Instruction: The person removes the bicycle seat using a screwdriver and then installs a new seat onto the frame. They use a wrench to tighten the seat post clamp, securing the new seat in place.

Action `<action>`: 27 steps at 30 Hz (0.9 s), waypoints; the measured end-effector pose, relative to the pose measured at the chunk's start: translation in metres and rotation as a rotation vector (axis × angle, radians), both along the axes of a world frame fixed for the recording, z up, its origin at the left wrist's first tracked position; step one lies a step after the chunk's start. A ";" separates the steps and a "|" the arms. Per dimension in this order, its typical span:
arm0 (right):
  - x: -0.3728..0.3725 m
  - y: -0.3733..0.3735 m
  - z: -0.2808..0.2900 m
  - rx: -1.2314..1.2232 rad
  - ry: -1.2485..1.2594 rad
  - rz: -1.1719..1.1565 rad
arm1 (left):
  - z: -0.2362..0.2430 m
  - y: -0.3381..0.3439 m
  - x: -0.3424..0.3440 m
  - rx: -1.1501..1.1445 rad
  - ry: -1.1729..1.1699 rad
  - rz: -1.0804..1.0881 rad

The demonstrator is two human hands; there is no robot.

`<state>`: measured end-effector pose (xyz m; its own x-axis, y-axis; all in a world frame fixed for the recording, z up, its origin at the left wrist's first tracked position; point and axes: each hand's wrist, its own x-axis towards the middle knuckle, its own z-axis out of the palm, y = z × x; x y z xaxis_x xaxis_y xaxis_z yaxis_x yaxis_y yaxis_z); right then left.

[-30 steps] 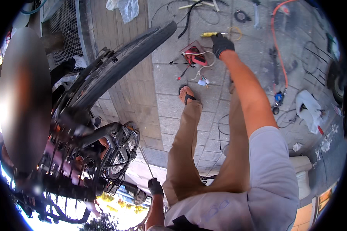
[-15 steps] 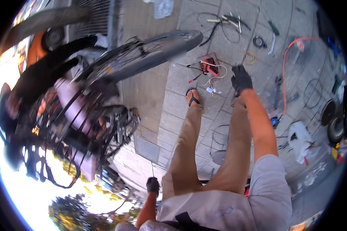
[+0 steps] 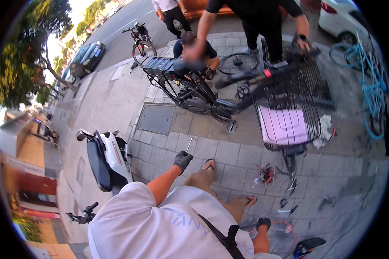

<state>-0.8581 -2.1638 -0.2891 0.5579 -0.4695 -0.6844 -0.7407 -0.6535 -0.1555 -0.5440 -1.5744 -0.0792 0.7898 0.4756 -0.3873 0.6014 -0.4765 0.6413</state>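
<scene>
1. Silvery, thin metal rod (image 3: 189,145): in the left hand (image 3: 183,161), dark grey glove. Sticks out past the fist, away from the body, over the grey stone paving (image 3: 227,152).
2. Left hand: fingers curled tight round the rod's near end, arm stretched out ahead.
3. Right hand (image 3: 263,223), dark glove too: low on the person's right, well apart from the rod. Fingers look bent; can't tell how far, or if it has hold of anything. Thin orange-red hose (image 3: 288,224) passes near it; contact unclear.
4. Rod look: straight, narrow, bright, plain shaft. Far tip too small to read.
5. Ground past the feet: red-and-black boxy device with loose wires (image 3: 267,175), small black ring-shaped roll (image 3: 283,202), silvery wrench (image 3: 284,211). All well apart from the rod.
6. Ahead: black bicycle (image 3: 248,102), black wire basket (image 3: 317,128) with a lilac sheet (image 3: 282,125) in it. White-and-black scooter (image 3: 113,154) left of the left hand.
7. Hidden: rod's near end inside the glove, so can't tell if there's a handle. Right palm out of sight. Wire ends by the device blur together. Right upper arm cut off at the lower edge.
</scene>
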 end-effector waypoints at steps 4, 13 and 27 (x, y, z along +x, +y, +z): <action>0.082 0.034 0.066 -0.156 0.315 0.721 | -0.008 0.060 0.019 -0.297 -0.133 0.342; 0.411 0.304 0.173 -0.216 0.086 0.983 | 0.047 0.259 0.025 -0.491 -0.107 0.528; 0.702 0.801 0.323 0.822 -0.543 0.735 | 0.031 0.469 0.025 -0.387 0.080 0.930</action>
